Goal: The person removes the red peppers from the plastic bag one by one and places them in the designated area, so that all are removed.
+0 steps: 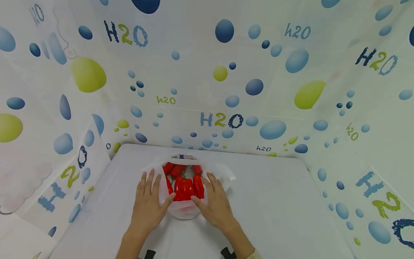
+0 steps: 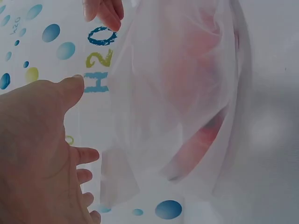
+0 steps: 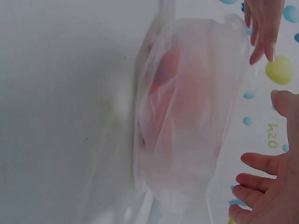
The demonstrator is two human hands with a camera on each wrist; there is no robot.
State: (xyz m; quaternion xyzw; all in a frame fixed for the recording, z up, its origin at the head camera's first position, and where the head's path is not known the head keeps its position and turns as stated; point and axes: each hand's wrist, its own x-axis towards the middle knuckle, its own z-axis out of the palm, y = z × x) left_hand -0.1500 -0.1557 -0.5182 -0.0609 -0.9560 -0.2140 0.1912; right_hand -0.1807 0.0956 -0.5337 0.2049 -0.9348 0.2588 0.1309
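Note:
A thin, translucent white plastic bag (image 1: 183, 214) stands on the table with its mouth open. Inside are red peppers: a blocky bell pepper (image 1: 184, 189) in front, a slimmer pepper (image 1: 198, 187) beside it and several more behind. My left hand (image 1: 146, 208) is at the bag's left rim, fingers straight and spread. Opposite it, my right hand (image 1: 216, 205) has its fingers extended along the right rim. Both thumbs point toward the near rim; whether they touch the plastic I cannot tell. Through the bag's wall (image 2: 154, 135) in the left wrist view, a long red pepper (image 2: 198, 147) shows.
The white table (image 1: 268, 201) extends to both sides of the bag. Printed sheets with bubbles and H2O lettering form a back wall (image 1: 194, 72) and side walls. Two small black objects (image 1: 150, 254) poke in at the near edge, between the forearms.

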